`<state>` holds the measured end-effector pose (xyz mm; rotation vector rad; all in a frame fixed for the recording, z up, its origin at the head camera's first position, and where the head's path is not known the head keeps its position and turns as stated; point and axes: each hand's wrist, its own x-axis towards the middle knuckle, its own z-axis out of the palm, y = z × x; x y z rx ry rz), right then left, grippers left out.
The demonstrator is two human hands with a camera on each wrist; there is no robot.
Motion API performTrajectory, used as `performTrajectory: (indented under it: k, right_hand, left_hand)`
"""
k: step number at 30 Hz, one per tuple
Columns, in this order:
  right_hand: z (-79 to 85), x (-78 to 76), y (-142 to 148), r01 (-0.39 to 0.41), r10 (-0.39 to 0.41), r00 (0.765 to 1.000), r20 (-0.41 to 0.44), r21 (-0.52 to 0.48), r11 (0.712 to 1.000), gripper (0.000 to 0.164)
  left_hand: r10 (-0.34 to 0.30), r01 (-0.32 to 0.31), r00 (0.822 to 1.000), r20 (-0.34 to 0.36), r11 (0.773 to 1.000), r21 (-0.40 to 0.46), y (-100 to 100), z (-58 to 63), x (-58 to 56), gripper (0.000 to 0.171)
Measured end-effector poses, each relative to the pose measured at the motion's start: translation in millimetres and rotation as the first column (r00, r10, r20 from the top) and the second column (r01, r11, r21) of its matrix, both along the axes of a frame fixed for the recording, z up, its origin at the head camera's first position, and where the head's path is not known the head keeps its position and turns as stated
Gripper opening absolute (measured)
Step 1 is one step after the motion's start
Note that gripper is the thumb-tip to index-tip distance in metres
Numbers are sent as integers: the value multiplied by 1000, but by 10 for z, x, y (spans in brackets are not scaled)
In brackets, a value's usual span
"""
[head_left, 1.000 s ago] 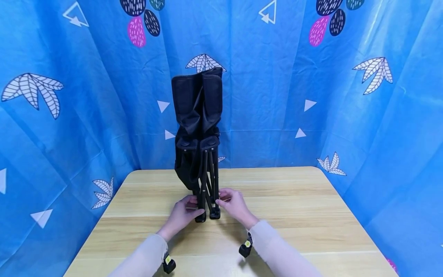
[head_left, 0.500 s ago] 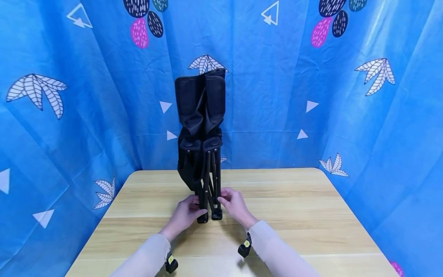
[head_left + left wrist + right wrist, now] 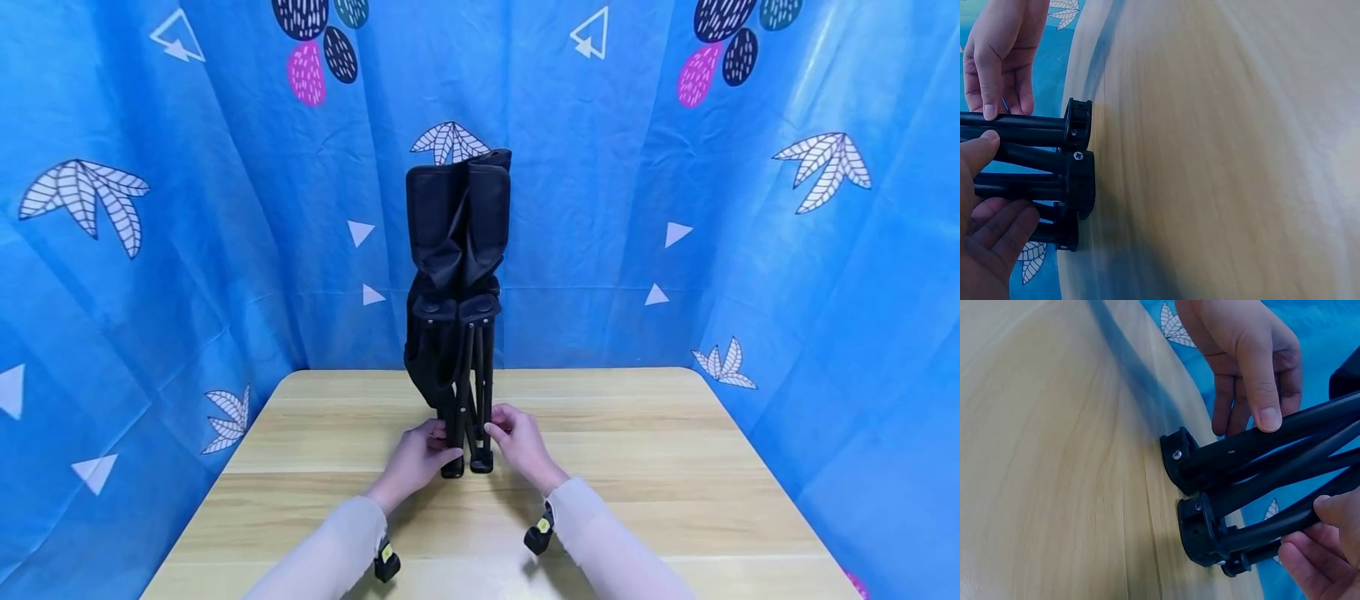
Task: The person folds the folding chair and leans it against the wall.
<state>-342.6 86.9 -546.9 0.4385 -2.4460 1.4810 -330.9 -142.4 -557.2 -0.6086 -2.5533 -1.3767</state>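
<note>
A black folded camping chair (image 3: 457, 250) stands upright near the middle of the table, its fabric hanging in folds above thin dark legs (image 3: 1260, 456). My left hand (image 3: 416, 457) holds the lower left legs, thumb in front and fingers behind. On the other side, my right hand (image 3: 522, 442) grips a leg low down between thumb and fingers. In the left wrist view the black plastic feet (image 3: 1079, 181) sit close together at the ends of the tubes, with screws showing. The chair's back side is hidden.
The light wooden table (image 3: 637, 500) reaches to a blue patterned curtain (image 3: 577, 208) behind and at both sides. A small black camera (image 3: 387, 562) hangs under the left wrist, and another black camera (image 3: 537, 537) under the right.
The chair has shifted a little to the right and stands straighter, and both hands have moved right with it. The head view has also shifted slightly.
</note>
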Motion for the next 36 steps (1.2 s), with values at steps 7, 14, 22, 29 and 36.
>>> performTrajectory:
  k: [7,14,22,29,36]
  right_hand:
    - [-24,-30,75,28,-28,1000,2,10,1000,9]
    - [-4,-58,124,55,-55,998,4,24,998,12]
    - [-13,-105,166,80,-81,997,11,43,996,15]
    - [-37,-183,235,100,-99,995,-29,44,994,12]
    - [-44,-240,275,127,-125,991,-40,57,990,14]
  left_hand:
    - [12,-11,1000,23,1000,-27,98,12,-37,36]
    - [-2,3,1000,8,999,-35,180,43,-84,35]
    - [-7,6,1000,-18,997,-82,260,17,-174,35]
    - [-35,33,999,-16,994,-101,336,38,-258,35]
    - [-31,27,999,-30,992,-120,413,37,-327,34]
